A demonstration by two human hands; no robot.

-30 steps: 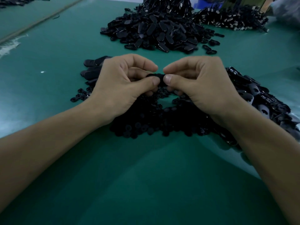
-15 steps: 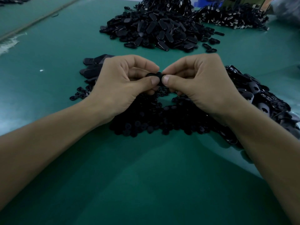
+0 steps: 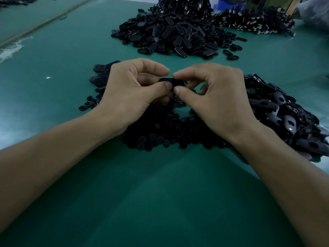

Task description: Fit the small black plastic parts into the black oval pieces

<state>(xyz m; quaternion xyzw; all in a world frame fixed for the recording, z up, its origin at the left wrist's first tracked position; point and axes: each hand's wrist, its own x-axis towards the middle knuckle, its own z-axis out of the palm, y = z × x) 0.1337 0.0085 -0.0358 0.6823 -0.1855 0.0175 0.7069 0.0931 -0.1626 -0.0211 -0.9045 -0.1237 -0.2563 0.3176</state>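
Observation:
My left hand (image 3: 131,93) and my right hand (image 3: 219,100) meet over the middle of the green table, and both pinch one black oval piece (image 3: 171,82) between thumbs and forefingers. Whether a small part sits in it is hidden by the fingers. Under my hands lies a heap of small black plastic parts (image 3: 160,136). Black oval pieces with cut-out holes (image 3: 288,118) are piled to the right of my right hand. A few flat oval pieces (image 3: 101,68) lie behind my left hand.
A large pile of black oval pieces (image 3: 170,34) sits at the back centre, with another heap of black parts with metal bits (image 3: 254,22) at the back right. The green table mat (image 3: 160,202) stretches toward me. A table seam (image 3: 44,22) runs at the back left.
Both hands stay together on the same oval piece; the right thumb has shifted slightly lower and the fingers have spread a little, showing more of the piece.

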